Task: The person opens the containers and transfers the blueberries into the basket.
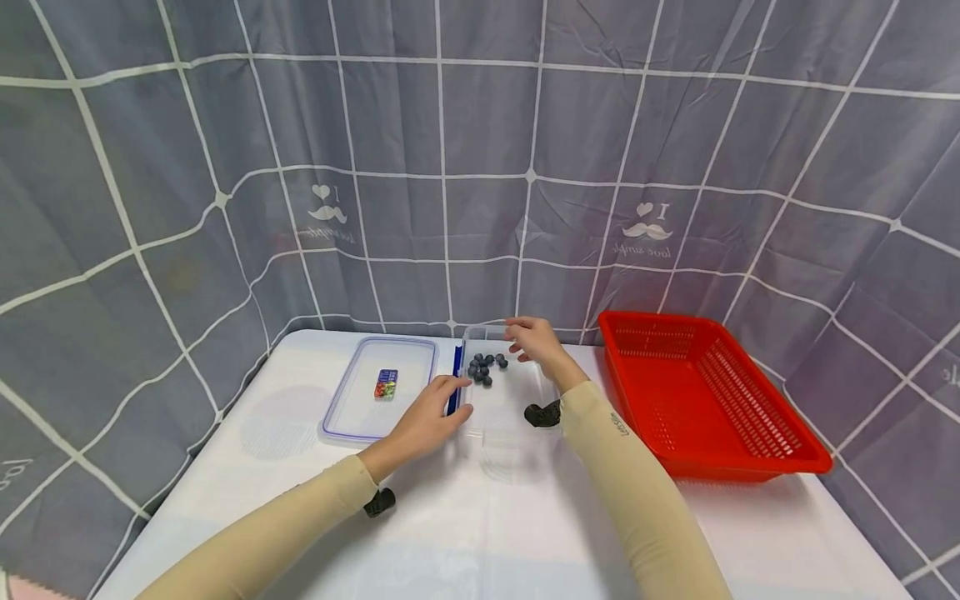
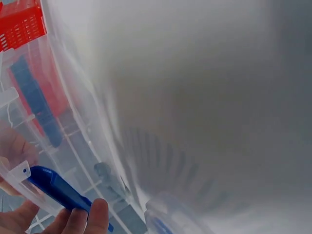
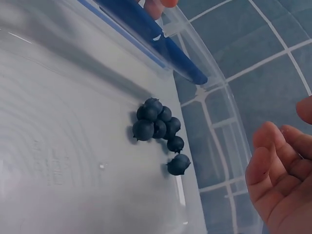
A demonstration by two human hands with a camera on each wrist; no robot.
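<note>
A clear plastic container [image 1: 510, 400] with blue side clips stands on the table, holding a cluster of blueberries [image 3: 158, 122] near its far left corner. At its left side, my left hand [image 1: 431, 414] rests its fingers against the lowered blue clip [image 2: 58, 187]. My right hand [image 1: 534, 340] hovers by the container's far rim, fingers loosely bent with nothing in them. Left of the container lies a clear lid [image 1: 352, 421] with a blue seal. A small block with a blue and fruit-coloured print [image 1: 386, 384] sits on that lid.
A red perforated basket [image 1: 675, 400] stands at the right of the white table [image 1: 450, 533]. Grey curtain [image 1: 480, 208] with white grid lines hangs behind and at both sides.
</note>
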